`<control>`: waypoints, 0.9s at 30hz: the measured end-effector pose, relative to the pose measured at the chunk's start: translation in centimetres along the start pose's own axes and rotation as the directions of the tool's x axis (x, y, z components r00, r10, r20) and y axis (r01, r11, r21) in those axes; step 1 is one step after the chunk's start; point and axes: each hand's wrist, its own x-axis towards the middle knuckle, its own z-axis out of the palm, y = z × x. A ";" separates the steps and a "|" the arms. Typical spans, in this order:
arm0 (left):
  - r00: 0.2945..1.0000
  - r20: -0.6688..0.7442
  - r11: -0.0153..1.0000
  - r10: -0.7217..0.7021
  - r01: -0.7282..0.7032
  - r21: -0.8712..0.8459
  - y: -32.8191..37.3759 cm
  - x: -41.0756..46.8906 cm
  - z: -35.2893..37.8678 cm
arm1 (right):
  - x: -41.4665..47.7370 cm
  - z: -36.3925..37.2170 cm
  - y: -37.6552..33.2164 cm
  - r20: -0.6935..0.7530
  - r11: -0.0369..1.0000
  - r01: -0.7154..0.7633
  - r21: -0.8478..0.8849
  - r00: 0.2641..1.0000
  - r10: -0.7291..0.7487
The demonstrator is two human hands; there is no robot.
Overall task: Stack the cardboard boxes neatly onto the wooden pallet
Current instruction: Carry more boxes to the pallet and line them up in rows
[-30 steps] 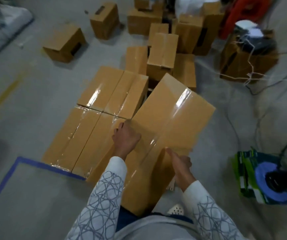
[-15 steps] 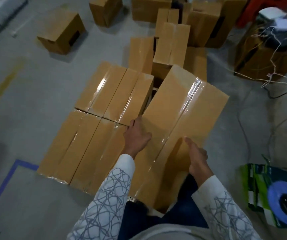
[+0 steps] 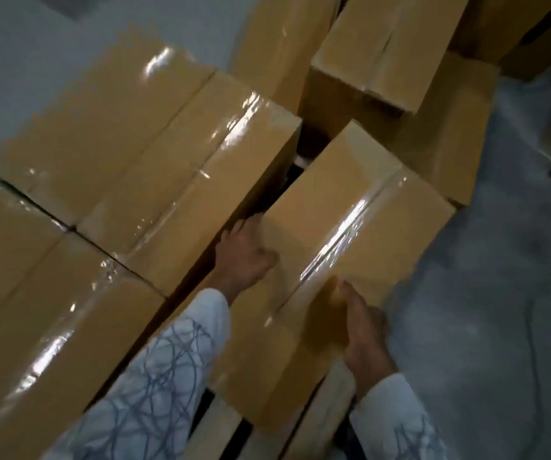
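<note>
The person held one box (image 3: 350,220) in both hands over the right part of the pallet (image 3: 214,429), whose pale slats showed under the box's near end. Whether the box already rested on the slats could not be told. A shiny strip of tape ran along the middle of its top.

The left hand (image 3: 244,257) gripped the box's left top edge, with the thumb on the top and the fingers reaching down into the dark gap beside it. The right hand (image 3: 363,333) gripped the near right corner, with the thumb lying up the end face; its fingers went round the side, out of sight. Both sleeves (image 3: 154,376) were white with a grey looping pattern.

Just left of the held box, across that narrow gap, stood two taped boxes end to end, a far one (image 3: 134,144) and a near one (image 3: 35,310), with a thin dark seam between them. The far one's right side faced the left hand.

More boxes (image 3: 383,44) crowded behind, one of them (image 3: 450,127) just beyond the held box's far right corner. Grey floor (image 3: 500,293) lay to the right. The whole view was blurred.
</note>
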 end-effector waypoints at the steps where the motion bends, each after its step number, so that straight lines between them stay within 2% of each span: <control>1: 1.000 -0.013 1.000 0.002 -0.001 0.015 -0.6 2.0 1.0 | 2.6 1.3 0.1 -0.003 1.000 0.016 0.008 1.000 -0.016; 4: 0.999 -0.048 1.000 -0.010 0.010 0.009 -2.2 5.0 2.5 | 5.1 3.7 -1.2 0.011 0.998 0.052 0.027 0.999 -0.053; 6: 1.000 -0.018 0.998 -0.011 0.010 -0.069 -3.2 6.3 2.9 | 6.9 4.8 -1.4 0.015 0.997 0.075 -0.018 0.997 -0.075; 9: 0.998 0.063 0.996 -0.029 0.034 -0.086 -4.0 7.5 3.0 | 7.5 5.8 -1.5 0.034 0.991 0.082 -0.106 0.996 -0.078; 12: 0.998 0.046 0.990 -0.040 0.046 -0.135 -4.2 8.1 2.5 | 7.1 5.8 -1.5 0.085 0.984 0.119 -0.130 0.990 -0.109; 13: 1.000 0.001 0.983 -0.029 0.029 -0.184 -4.5 7.7 2.5 | 7.0 5.5 -1.2 0.109 0.981 0.134 -0.142 0.987 -0.119; 15: 0.981 -0.186 0.968 -0.050 0.002 -0.252 -5.2 5.2 2.9 | 6.7 4.7 -0.4 0.145 0.975 0.161 -0.153 0.980 -0.139; 17: 0.900 -0.412 0.960 -0.144 0.025 -0.279 -6.2 1.0 5.1 | 5.8 4.0 0.8 0.172 0.976 0.143 -0.161 0.978 -0.115; 18: 0.835 -0.497 0.952 -0.238 0.100 -0.288 -7.1 -1.3 6.5 | 5.0 3.7 1.5 0.188 0.979 0.111 -0.171 0.979 -0.078; 19: 0.754 -0.542 0.919 -0.370 0.214 -0.331 -8.2 -3.5 7.9 | 4.2 3.6 2.3 0.200 0.979 0.077 -0.191 0.979 -0.038; 20: 0.652 -0.527 0.834 -0.545 0.353 -0.424 -8.9 -5.6 9.1 | 3.3 3.5 2.9 0.210 0.978 0.039 -0.206 0.978 0.005; 21: 0.541 -0.454 0.702 -0.708 0.463 -0.542 -9.7 -7.3 10.0 | 2.6 3.5 3.6 0.214 0.975 0.002 -0.221 0.976 0.047; 22: 0.471 -0.339 0.565 -0.814 0.510 -0.649 -10.3 -8.8 10.7 | 1.8 3.5 4.1 0.220 0.971 -0.031 -0.236 0.972 0.084; 23: 0.463 -0.221 0.454 -0.858 0.485 -0.748 -10.7 -9.8 11.2 | 1.1 3.7 4.5 0.229 0.966 -0.052 -0.253 0.967 0.112; 25: 0.570 -0.072 0.319 -0.819 0.347 -0.882 -11.1 -10.6 11.8 | 0.4 4.1 5.3 0.231 0.961 -0.053 -0.273 0.966 0.119; 27: 0.652 -0.074 0.346 -0.755 0.300 -0.889 -11.4 -10.4 11.6 | 0.2 4.5 5.8 0.209 0.959 -0.041 -0.281 0.973 0.103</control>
